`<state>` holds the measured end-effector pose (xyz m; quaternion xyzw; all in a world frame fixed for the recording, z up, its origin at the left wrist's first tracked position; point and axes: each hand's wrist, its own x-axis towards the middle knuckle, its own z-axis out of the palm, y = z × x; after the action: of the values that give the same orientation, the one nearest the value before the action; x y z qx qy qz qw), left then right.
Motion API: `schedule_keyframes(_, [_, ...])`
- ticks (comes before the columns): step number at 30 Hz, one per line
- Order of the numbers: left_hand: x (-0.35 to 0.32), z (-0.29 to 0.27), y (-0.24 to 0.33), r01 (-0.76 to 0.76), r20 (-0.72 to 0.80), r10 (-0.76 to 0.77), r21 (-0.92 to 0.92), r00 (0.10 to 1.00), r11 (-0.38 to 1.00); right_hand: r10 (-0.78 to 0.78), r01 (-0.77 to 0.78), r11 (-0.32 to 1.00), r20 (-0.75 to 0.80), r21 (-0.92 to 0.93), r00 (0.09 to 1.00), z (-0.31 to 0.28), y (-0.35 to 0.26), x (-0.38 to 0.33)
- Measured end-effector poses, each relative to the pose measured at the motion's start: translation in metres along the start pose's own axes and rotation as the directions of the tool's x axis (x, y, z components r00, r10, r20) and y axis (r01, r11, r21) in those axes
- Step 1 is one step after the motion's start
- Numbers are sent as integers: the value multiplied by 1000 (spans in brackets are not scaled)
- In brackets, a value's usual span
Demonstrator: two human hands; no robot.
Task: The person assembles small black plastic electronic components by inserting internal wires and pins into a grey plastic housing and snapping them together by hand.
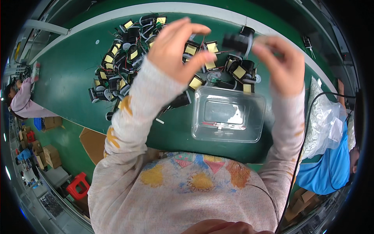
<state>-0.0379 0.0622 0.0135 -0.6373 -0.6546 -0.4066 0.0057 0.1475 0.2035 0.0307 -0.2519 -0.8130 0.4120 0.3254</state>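
My left hand (175,50) is raised over the pile with its thumb and fingers spread, holding nothing. Between the thumb and fingertips of my right hand (282,62) is a black plastic unit (235,42) with a pale rim, smeared by motion. Below and between my hands, a clear plastic box (198,134) stands on the table. Several thin white parts with red ends (230,126) lie in it. Black units with yellow pads and thin wires (132,52) are heaped to the left, partly hidden by my left hand and sleeve. More such units (239,72) lie behind the box.
The green table (68,78) has a pale raised edge along its far side. A clear bag of white pieces (321,121) and a black cable (306,136) are at the right. Other people sit at both ends. A red stool (78,186) stands at lower left.
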Motion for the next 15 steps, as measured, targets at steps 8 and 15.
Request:
schedule_keyframes(8, [29,61,-27,-281,406,37,561,913,779,549,-518,752,47,407,834,-25,155,133])
schedule_keyframes(15, [35,59,-33,-271,398,68,480,915,834,245,-239,961,-21,138,969,-46,70,60])
